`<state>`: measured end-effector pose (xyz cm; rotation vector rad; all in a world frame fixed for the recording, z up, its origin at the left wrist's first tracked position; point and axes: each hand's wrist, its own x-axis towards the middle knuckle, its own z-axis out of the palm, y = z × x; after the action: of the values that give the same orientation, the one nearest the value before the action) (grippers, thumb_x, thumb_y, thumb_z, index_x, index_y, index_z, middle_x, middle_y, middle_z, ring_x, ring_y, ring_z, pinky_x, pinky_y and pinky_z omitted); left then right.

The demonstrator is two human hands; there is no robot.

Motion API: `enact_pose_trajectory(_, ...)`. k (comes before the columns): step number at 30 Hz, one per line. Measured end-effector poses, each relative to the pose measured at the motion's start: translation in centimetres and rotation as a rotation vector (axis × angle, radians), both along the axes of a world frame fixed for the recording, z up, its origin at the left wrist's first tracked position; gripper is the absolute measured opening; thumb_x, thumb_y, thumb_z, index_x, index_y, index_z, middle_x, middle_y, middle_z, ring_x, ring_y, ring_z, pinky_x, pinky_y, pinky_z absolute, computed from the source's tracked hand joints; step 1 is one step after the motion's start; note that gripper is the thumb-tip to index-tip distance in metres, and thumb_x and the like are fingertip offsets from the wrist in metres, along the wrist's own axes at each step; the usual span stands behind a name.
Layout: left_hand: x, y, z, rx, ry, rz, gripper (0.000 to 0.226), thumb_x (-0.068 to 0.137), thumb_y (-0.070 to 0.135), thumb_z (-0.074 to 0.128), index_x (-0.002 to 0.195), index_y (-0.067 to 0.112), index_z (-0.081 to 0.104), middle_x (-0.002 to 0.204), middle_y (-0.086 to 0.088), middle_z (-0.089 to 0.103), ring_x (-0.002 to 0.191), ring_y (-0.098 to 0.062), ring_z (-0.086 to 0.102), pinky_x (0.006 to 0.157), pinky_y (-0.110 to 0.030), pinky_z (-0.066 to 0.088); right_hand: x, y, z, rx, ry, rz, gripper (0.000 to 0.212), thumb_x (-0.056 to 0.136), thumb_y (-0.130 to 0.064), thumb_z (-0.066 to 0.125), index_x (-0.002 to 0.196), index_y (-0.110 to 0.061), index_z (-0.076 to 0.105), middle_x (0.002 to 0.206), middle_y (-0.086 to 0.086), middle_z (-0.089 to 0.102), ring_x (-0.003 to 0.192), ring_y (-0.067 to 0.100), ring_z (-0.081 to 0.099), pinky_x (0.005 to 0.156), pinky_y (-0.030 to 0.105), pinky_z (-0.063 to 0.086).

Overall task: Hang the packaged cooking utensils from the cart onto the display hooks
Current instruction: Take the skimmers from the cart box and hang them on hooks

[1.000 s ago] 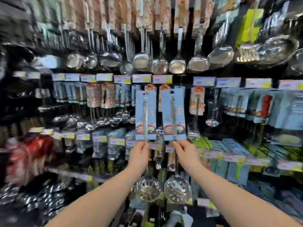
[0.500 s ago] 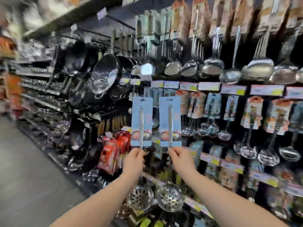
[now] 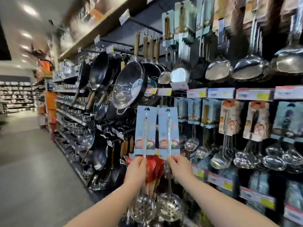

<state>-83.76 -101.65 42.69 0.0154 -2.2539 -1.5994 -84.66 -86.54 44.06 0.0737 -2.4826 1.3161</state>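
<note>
Two packaged skimmers held upright side by side at frame centre, left skimmer (image 3: 144,145) pinched by the left hand (image 3: 136,169), right skimmer (image 3: 168,143) by the right hand (image 3: 179,167), woks (image 3: 129,84) hung upper centre, ladles (image 3: 218,71) upper right, aisle floor (image 3: 32,161) at left.

Two skimmers (image 3: 144,208) on light-blue cards (image 3: 145,130), upright, side by side, unhung.
</note>
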Motion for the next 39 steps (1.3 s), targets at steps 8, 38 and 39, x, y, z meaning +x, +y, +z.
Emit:
enact_pose_trajectory(8, -11.9, -1.0, 0.6, 0.017, 0.001, -0.019, 0.026, 0.094, 0.02, 0.042, 0.074, 0.009, 0.054, 0.059, -0.001, 0.048, 0.059, -0.018, 0.043, 0.062, -0.034, 0.036, -11.0, -0.6, 1.0, -0.017, -0.027, 0.022, 0.037, 0.095, -0.028, 0.047, 0.07, -0.009, 0.064, 0.065, 0.004, 0.059, 0.059, 0.016, 0.048, 0.059, 0.03, 0.033)
enact_pose_trajectory(38, -33.7, 1.6, 0.7, 0.037, 0.046, -0.707, 0.029, 0.095, 0.022, 0.041, 0.068, 0.013, 0.047, 0.061, 0.0, 0.044, 0.062, -0.018, 0.041, 0.062, -0.035, 0.035, -24.5, -0.8, 4.1, -0.125, 0.127, -0.617, 0.03, 0.097, -0.026, 0.046, 0.084, -0.008, 0.065, 0.055, -0.002, 0.05, 0.048, 0.014, 0.048, 0.052, 0.028, 0.043)
enact_pose_trajectory(39, -34.0, 1.6, 0.8, 0.037, 0.05, -0.716, 0.03, 0.095, 0.022, 0.041, 0.066, 0.014, 0.046, 0.061, 0.0, 0.044, 0.061, -0.017, 0.04, 0.062, -0.035, 0.035, -24.8, -0.8, 4.2, -0.132, 0.129, -0.616, 0.029, 0.097, -0.026, 0.046, 0.084, -0.009, 0.065, 0.055, -0.003, 0.05, 0.047, 0.012, 0.049, 0.053, 0.028, 0.044)
